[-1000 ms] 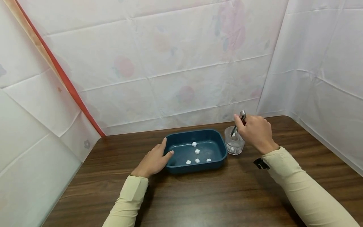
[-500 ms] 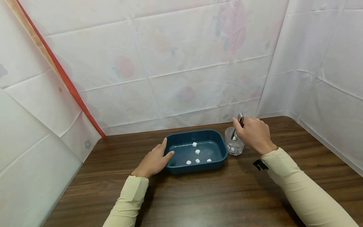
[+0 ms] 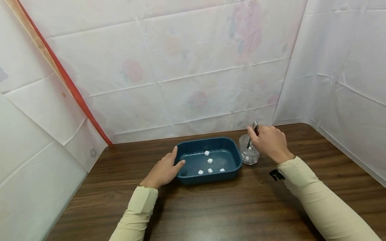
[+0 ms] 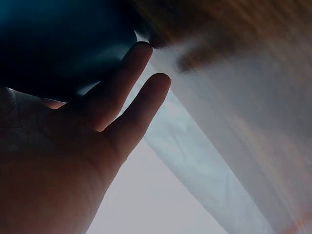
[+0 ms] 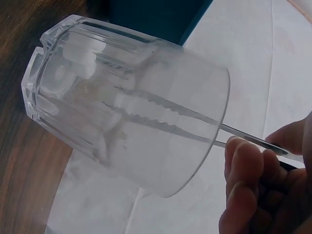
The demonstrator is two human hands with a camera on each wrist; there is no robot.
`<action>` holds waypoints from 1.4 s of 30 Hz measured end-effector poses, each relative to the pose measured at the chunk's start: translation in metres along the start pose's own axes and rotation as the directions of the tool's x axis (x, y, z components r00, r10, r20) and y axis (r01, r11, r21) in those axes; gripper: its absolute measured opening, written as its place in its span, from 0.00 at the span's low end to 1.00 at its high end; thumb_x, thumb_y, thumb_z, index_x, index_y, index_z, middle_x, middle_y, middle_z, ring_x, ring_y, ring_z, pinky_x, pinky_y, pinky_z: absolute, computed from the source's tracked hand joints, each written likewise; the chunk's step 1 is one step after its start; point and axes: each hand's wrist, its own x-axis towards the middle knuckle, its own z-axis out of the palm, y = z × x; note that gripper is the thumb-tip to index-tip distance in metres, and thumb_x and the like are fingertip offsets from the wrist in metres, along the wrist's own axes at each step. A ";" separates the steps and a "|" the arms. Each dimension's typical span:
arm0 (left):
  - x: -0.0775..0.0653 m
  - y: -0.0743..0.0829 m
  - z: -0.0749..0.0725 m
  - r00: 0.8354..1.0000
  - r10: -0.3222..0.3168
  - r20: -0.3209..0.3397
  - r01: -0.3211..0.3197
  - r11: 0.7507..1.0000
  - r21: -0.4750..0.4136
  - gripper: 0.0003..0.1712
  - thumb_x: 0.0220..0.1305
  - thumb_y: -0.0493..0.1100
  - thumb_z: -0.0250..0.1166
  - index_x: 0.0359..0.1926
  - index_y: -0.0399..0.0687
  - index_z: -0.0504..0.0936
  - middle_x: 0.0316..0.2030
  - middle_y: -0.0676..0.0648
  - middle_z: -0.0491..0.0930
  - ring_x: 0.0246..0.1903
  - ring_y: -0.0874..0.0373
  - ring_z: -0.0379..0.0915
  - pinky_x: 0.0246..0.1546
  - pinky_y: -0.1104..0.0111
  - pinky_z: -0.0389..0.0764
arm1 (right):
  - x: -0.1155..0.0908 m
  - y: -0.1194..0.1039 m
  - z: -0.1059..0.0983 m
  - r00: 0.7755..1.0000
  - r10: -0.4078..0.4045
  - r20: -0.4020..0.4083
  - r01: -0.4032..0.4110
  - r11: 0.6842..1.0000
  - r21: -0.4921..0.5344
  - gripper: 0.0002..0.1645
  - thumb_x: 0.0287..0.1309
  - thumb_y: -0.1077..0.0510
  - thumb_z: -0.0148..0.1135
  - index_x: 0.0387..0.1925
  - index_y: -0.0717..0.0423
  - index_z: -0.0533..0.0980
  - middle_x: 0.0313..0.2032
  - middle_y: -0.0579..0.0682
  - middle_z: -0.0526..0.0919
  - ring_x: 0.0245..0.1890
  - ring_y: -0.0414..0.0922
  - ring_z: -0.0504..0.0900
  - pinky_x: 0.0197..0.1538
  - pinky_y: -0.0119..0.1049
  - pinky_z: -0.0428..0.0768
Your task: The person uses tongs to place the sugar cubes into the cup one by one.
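My right hand (image 3: pixel 269 142) holds slim metal tongs (image 3: pixel 255 126) at the upper part, their arms pointing down into a clear glass (image 3: pixel 249 158). In the right wrist view, the serrated ends of the tongs (image 5: pixel 170 127) are inside the glass, a whitish piece (image 5: pixel 127 103) between them. More white cubes (image 5: pixel 83 54) lie at the glass bottom. My left hand (image 3: pixel 164 170) rests on the left end of a blue rectangular dish (image 3: pixel 208 179), thumb over its rim. In the left wrist view, straight fingers (image 4: pixel 146 97) lie beside the dish's outer wall.
Several small white cubes (image 3: pixel 209 161) lie scattered inside the dish. The glass stands close to the dish's right end on a brown wooden table (image 3: pixel 211 214). White patterned sheeting (image 3: pixel 181 83) stands behind the table and along both sides.
The right hand and tongs have shifted slightly down and left in the glass, and the white cube at their tips sits lower. The left hand and dish stay put.
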 end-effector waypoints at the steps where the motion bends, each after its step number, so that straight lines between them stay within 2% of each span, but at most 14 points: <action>1: 0.000 0.000 0.000 1.000 -0.002 0.000 0.002 1.000 0.002 0.45 0.75 0.61 0.52 0.80 0.44 0.45 0.73 0.35 0.59 0.70 0.40 0.59 0.66 0.43 0.63 | 0.000 0.000 0.000 1.000 0.003 0.004 -0.003 1.000 -0.002 0.34 0.74 0.40 0.45 0.11 0.50 0.64 0.11 0.47 0.65 0.11 0.47 0.67 0.14 0.39 0.61; 9: 0.001 0.000 0.002 1.000 -0.015 -0.004 0.015 1.000 0.000 0.45 0.75 0.60 0.53 0.80 0.44 0.46 0.73 0.36 0.60 0.70 0.40 0.60 0.66 0.43 0.64 | 0.000 0.001 0.002 0.998 0.029 0.059 -0.029 1.000 -0.012 0.34 0.74 0.39 0.45 0.12 0.51 0.65 0.12 0.48 0.66 0.13 0.47 0.68 0.16 0.39 0.63; 25: 0.000 -0.002 0.001 1.000 -0.004 -0.012 0.004 1.000 0.007 0.45 0.75 0.60 0.52 0.80 0.44 0.45 0.73 0.36 0.59 0.70 0.40 0.60 0.66 0.44 0.64 | -0.001 0.001 0.003 0.994 0.050 0.095 -0.049 0.999 -0.020 0.35 0.74 0.38 0.44 0.13 0.51 0.66 0.12 0.49 0.68 0.13 0.48 0.70 0.16 0.40 0.65; 42: 0.000 0.000 0.000 1.000 -0.006 -0.004 0.006 1.000 0.010 0.46 0.75 0.61 0.52 0.80 0.44 0.45 0.73 0.36 0.59 0.70 0.41 0.60 0.66 0.43 0.64 | -0.001 0.000 -0.001 0.994 0.058 0.097 -0.055 0.998 -0.032 0.36 0.74 0.37 0.44 0.12 0.51 0.65 0.13 0.49 0.68 0.14 0.48 0.70 0.16 0.40 0.64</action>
